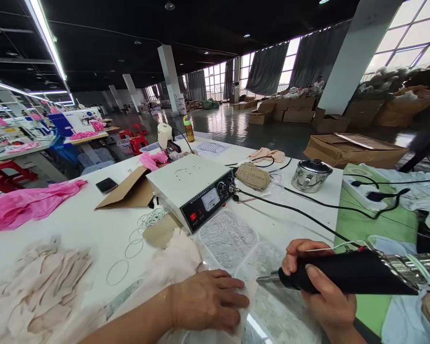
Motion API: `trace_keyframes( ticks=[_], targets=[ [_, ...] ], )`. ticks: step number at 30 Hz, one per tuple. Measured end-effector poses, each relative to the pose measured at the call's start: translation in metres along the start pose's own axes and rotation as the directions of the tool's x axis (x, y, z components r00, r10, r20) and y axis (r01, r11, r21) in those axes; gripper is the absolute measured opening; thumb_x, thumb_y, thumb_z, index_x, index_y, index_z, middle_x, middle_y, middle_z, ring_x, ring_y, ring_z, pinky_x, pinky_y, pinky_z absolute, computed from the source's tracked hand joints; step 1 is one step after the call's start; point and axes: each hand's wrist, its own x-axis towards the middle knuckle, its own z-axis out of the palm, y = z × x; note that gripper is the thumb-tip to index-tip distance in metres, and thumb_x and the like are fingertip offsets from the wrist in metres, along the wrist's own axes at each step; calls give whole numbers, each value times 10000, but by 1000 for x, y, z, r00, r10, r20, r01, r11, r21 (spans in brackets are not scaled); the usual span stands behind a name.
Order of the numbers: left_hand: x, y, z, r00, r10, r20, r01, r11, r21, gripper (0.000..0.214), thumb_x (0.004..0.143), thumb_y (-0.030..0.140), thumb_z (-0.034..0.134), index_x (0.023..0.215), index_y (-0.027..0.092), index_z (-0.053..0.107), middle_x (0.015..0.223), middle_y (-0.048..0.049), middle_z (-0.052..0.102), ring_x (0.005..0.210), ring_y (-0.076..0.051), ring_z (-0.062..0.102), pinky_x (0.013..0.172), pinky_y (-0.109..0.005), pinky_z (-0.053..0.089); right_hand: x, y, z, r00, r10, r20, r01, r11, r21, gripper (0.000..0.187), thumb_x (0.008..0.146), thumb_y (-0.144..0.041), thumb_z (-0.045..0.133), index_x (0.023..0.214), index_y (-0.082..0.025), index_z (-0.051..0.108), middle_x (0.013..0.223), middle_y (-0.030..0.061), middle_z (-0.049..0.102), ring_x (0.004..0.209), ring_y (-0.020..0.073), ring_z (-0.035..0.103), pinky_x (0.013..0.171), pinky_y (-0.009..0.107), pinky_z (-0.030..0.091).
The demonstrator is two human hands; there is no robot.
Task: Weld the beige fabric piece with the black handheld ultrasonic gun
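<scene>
My right hand [320,286] is closed around a black handheld welding tool [347,273] with a metal tip pointing left, and a thin white ring lies along its top. My left hand [209,298] lies flat, fingers stretched, pressing a pale pink fabric piece [175,263] onto the white table [89,224]. The tool's tip hovers just right of my left fingertips. A black cable [290,210] runs from the tool to a white control box [193,188] with a dial and red switch.
Clear plastic trays [229,236] of small rings sit before the box. Loose white rings [129,253], cardboard [129,191], a phone [106,185], pink fabric [25,203], a beige fabric pile [39,286], a steel pot [311,176] and cardboard boxes [351,149] surround the workspace.
</scene>
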Motion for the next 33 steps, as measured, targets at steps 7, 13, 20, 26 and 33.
trace_keyframes(
  ticks=[7, 13, 20, 26, 33],
  targets=[
    [6, 1, -11, 999, 47, -3, -46, 998, 37, 181, 1003, 240, 520, 850, 207, 611, 1216, 3, 637, 1232, -171, 518, 1060, -303, 386, 0, -1, 3, 1000, -10, 11, 10, 1000, -15, 114, 832, -321, 619, 905, -234, 606, 839, 17, 565, 568, 146, 534, 512, 328, 446],
    [6, 4, -14, 997, 72, 2, -72, 997, 36, 206, 1016, 209, 469, 880, 211, 624, 1229, -7, 625, 1215, -182, 525, 1048, -315, 390, -1, -1, 4, 1000, -13, 19, 13, 1000, -10, 102, 842, -311, 612, 915, -239, 608, 848, 15, 561, 575, 145, 529, 510, 325, 444],
    [4, 0, -9, 995, 90, 34, -91, 996, 25, 235, 1012, 210, 471, 822, 200, 611, 1250, -12, 606, 1236, -187, 500, 1051, -314, 379, -1, 1, 2, 999, -30, 33, 30, 1000, -2, 116, 850, -315, 610, 928, -230, 606, 851, 21, 556, 575, 149, 531, 515, 331, 444],
    [3, -2, -8, 995, 79, 54, -80, 997, 14, 271, 1026, 268, 462, 819, 212, 628, 1302, -15, 577, 1266, -181, 477, 1059, -307, 369, -1, 2, 1, 999, -7, 46, 7, 1000, 6, 104, 867, -301, 587, 942, -229, 594, 851, 17, 550, 603, 146, 532, 547, 324, 445],
    [4, -2, -9, 995, 63, 71, -65, 998, 14, 297, 1032, 276, 445, 821, 216, 645, 1327, -22, 560, 1282, -187, 466, 1068, -310, 360, -1, 3, -1, 998, -4, 59, 3, 1000, 10, 112, 855, -307, 601, 934, -229, 592, 846, 13, 558, 602, 142, 533, 545, 314, 442]
  ],
)
